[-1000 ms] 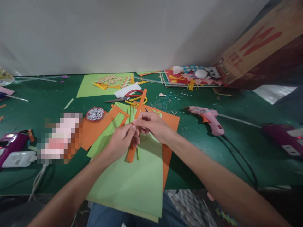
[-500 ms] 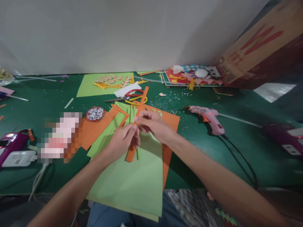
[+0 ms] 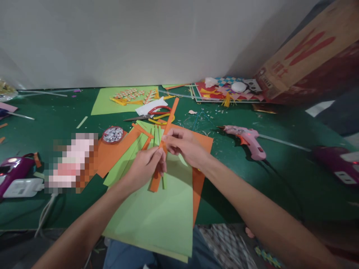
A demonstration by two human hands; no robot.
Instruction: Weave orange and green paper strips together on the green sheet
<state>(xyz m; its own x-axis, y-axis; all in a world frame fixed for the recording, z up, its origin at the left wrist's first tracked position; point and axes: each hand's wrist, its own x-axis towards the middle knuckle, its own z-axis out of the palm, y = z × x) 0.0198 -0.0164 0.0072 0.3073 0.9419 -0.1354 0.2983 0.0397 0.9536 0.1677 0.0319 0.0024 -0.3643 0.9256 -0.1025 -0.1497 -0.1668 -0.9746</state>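
Both my hands pinch a long orange paper strip [image 3: 172, 116] that slants up and away from me. My left hand [image 3: 150, 160] is closed on its lower part, thumb on top. Just above, my right hand [image 3: 183, 145] pinches the strip between thumb and fingers. A narrow green paper strip [image 3: 164, 182] hangs beside the orange strip's lower end; how the two join is hidden by my fingers. Below lie green paper sheets [image 3: 148, 216] over an orange sheet [image 3: 198, 194], with several loose green and orange strips at the far edge.
Scissors [image 3: 140, 117] with red and yellow handles lie beyond the sheets, near a round case of googly eyes [image 3: 112, 134]. A pink glue gun [image 3: 249, 140] rests to the right, its cord trailing toward me. Power strips stand at both sides; a cardboard box [image 3: 311, 56] is at the back right.
My right hand has slid slightly up along the orange strip and turned a little. The strip's top end has shifted slightly up and right. My left hand stays in place.
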